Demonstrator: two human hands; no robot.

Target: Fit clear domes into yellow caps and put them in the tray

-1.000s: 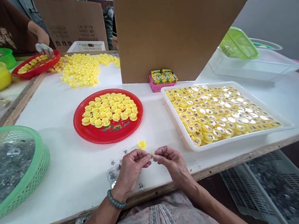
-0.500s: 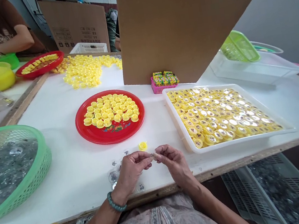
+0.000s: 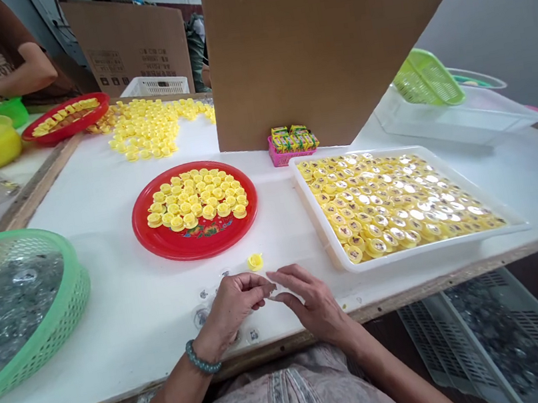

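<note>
My left hand [image 3: 236, 304] pinches something small at its fingertips, too small to make out. Beside it, my right hand [image 3: 312, 303] has thumb and fingers apart, close to the left fingertips, with nothing visible in it. A single yellow plastic cup-shaped piece [image 3: 255, 261] lies on the table just beyond my hands. Several clear round plastic pieces [image 3: 201, 316] lie beside and partly under my left hand. Farther off, a red round tray [image 3: 169, 245] carries many small yellow pieces. To the right, a white tray [image 3: 327, 236] is filled with yellow pieces with shiny round tops.
A green basket [image 3: 75, 277] of clear plastic parts stands at left. A pink basket [image 3: 287, 157] of small packets sits before a large cardboard sheet [image 3: 296, 42]. Loose yellow pieces [image 3: 149, 125] lie at the back. A gloved co-worker [image 3: 21, 70] is at the far left.
My right thumb and fingers have parted from the pinch at my left fingertips and spread apart. My left hand keeps its pinch. The view has shifted slightly.
</note>
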